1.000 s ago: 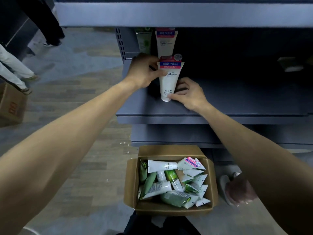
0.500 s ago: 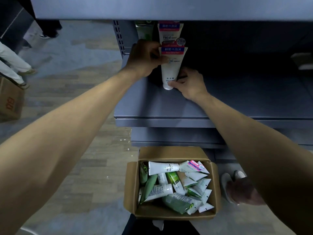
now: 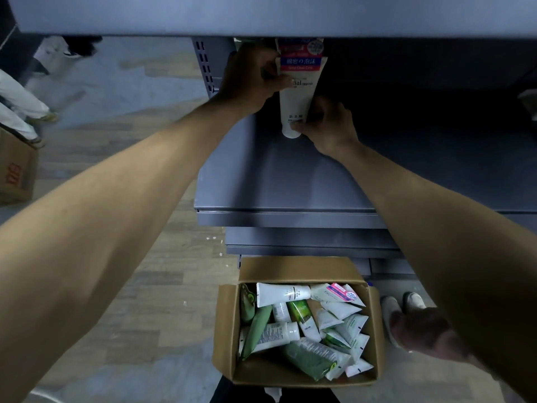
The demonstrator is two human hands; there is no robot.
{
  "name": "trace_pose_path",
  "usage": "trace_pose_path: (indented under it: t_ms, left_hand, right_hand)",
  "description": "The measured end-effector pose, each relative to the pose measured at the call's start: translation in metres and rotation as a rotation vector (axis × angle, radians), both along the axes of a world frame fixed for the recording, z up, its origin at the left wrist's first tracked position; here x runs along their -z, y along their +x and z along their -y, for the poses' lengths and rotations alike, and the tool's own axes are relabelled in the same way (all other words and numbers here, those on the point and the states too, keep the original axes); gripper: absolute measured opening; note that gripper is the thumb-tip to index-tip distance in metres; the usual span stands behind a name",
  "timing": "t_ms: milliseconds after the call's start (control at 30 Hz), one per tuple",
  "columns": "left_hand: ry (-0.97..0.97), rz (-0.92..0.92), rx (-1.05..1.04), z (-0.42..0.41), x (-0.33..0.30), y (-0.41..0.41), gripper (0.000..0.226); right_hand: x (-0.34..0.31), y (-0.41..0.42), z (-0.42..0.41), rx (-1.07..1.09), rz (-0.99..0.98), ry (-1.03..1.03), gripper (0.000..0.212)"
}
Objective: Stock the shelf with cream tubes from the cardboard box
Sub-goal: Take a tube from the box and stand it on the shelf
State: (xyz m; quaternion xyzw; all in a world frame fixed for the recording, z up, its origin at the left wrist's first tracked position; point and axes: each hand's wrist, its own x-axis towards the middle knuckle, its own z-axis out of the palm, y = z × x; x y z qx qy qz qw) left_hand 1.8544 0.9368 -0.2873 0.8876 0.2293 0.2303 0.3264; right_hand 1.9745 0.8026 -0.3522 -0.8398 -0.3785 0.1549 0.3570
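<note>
Both hands set a white tube [image 3: 296, 94] cap-down on the shelf [image 3: 276, 181] — left hand [image 3: 251, 80] fingers clamped on its upper side, right hand [image 3: 327, 126] fingers pinching near the cap — so seat the cap flat and upright before letting go; the box [image 3: 296, 269] below holds more.

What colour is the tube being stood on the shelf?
White tube with a pink-and-blue band on top; head view.

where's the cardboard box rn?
Head view, bottom centre: the cardboard box sits open on the floor below the shelf, between the person's forearms, with tubes inside.
</note>
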Motion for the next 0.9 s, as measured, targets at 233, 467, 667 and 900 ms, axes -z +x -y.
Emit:
trace_pose_path:
  t_ms: [233,467,667,900]
  left_hand:
    - [-0.035,0.010,0.018,-0.007,0.003,0.005,0.034]
    - [-0.059,0.020,0.021,-0.009,0.006,0.006,0.032]
    - [-0.060,0.033,0.025,-0.004,0.006,0.003,0.031]
    - [-0.037,-0.072,-0.076,0.010,-0.009,-0.012,0.028]
  right_hand:
    - [-0.001,0.003,-0.005,0.007,0.030,-0.028,0.054]
    - [-0.002,0.002,-0.005,0.008,0.049,-0.052,0.053]
    - [-0.003,-0.002,-0.003,0.000,0.073,-0.057,0.055]
    - [-0.016,-0.005,0.025,-0.039,0.040,-0.253,0.063]
